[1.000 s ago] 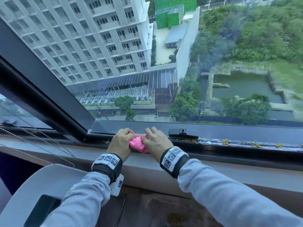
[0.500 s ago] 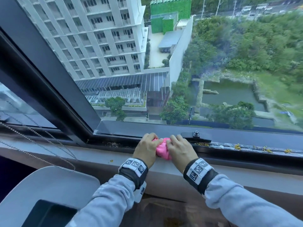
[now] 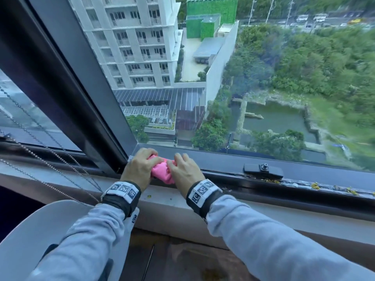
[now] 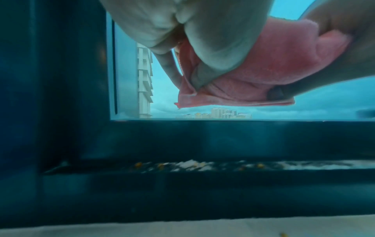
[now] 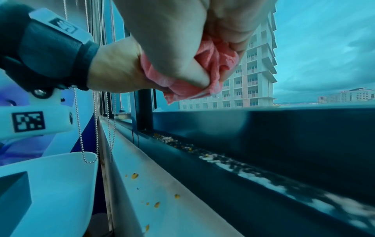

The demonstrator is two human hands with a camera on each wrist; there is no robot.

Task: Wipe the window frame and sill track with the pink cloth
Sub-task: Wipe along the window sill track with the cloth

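At the left corner of the sill track (image 3: 233, 180), we have slid leftward from the latch (image 3: 263, 168), left hand (image 3: 140, 169) and right hand (image 3: 185, 173) each closed in a grip on the bunched pink cloth (image 3: 162, 172), leaving yellow debris (image 3: 315, 185) on the right unwiped.

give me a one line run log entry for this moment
left hand: grips pink cloth | right hand: grips it | sill track: debris
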